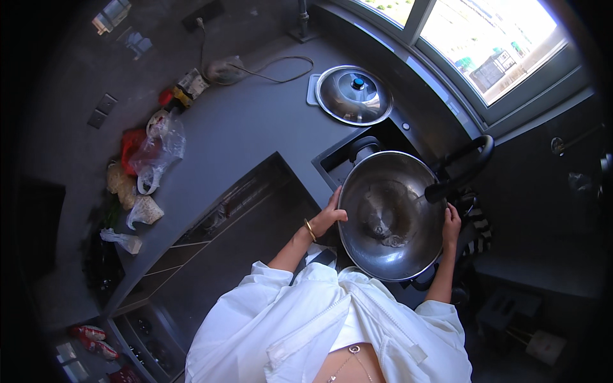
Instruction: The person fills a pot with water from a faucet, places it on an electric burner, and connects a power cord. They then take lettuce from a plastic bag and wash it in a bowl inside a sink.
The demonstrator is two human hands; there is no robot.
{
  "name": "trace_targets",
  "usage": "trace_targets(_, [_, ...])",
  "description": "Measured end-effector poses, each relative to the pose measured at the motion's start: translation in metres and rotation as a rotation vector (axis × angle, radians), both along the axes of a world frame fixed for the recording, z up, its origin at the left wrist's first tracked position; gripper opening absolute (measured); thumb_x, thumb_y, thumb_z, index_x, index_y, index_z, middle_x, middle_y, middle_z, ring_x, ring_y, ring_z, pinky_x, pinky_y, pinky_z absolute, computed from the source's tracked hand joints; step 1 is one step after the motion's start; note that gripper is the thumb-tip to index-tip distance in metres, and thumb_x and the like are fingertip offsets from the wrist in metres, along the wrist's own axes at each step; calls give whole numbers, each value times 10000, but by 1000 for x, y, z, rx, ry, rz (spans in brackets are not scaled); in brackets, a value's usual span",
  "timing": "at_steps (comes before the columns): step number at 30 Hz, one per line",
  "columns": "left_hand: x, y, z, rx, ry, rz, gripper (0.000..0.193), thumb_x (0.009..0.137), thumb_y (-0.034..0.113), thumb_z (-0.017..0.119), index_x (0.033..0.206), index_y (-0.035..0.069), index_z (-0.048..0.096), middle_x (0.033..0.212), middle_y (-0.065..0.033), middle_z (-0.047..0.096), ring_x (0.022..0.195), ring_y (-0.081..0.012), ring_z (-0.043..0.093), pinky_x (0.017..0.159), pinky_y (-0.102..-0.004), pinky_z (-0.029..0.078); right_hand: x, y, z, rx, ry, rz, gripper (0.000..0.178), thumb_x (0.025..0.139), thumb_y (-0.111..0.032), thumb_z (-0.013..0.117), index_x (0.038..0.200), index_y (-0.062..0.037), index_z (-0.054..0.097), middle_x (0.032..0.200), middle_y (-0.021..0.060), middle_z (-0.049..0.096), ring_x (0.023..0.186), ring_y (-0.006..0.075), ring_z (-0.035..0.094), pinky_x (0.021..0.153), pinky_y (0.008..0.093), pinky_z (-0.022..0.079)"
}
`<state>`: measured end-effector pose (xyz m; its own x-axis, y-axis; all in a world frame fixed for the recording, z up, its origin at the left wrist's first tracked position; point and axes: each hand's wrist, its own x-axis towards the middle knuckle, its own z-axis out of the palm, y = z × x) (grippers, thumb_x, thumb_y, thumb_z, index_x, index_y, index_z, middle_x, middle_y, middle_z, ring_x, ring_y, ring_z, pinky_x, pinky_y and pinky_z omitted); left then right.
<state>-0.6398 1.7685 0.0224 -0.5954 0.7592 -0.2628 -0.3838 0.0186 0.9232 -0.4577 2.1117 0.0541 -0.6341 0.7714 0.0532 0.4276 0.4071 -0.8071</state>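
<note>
I hold a large round steel wok (pixel 389 214) over a dark sink (pixel 338 161). My left hand (pixel 329 216) grips its left rim, a gold bangle on that wrist. My right hand (pixel 451 223) grips the right rim. A little water lies in the bottom of the wok. A black faucet (pixel 461 169) arches from the right, its spout ending over the wok's right side. My white sleeves come up from the lower edge.
A steel lid with a blue knob (pixel 354 94) lies on the dark counter behind the sink. Plastic bags and food packets (pixel 147 166) line the counter's left end. A cable (pixel 274 70) runs across the back. A window (pixel 491 45) is at top right.
</note>
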Motion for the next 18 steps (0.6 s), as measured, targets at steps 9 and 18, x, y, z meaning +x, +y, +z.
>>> trace_targets(9, [3,2,44,73,-71,-33,869,608,126,519,1381,67,127,1354,-123,245,1227,-241,264,983,-290,275,5,7,-6,-36,-18,-34,260,873,-200,480,1010,-9,591,851,118,633,777,189,590,711,286,439])
trace_targets(18, [6,2,43,48,-155,-11,769,616,97,473,1344,86,223,1133,-84,429,940,-177,437,821,-274,384,-1,-1,1,19,-2,-78,261,867,-223,495,980,-9,595,756,124,618,698,178,583,641,287,431])
